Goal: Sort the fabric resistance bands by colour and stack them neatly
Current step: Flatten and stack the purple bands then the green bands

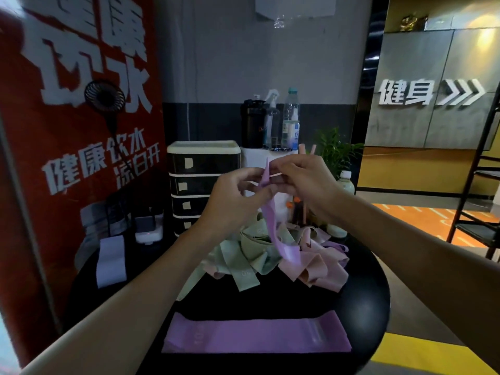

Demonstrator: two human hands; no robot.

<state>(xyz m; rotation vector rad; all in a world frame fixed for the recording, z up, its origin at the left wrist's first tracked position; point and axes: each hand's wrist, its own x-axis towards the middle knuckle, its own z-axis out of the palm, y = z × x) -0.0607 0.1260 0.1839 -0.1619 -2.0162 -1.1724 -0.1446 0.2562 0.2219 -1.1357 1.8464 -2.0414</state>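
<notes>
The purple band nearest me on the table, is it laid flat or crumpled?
Flat: the purple band lies spread smooth on the table, apart from the tangled pile.

Lilac band (271, 223) dangling, perhaps twisted, tangled green-pink heap (251, 254), purple band (257, 335) flat

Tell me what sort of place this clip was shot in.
Probably a gym's reception corner: raised white wall lettering reading "fitness" in Chinese with arrows, and a tangled pile of green, pink and purple fabric resistance bands on a round black table.
</notes>
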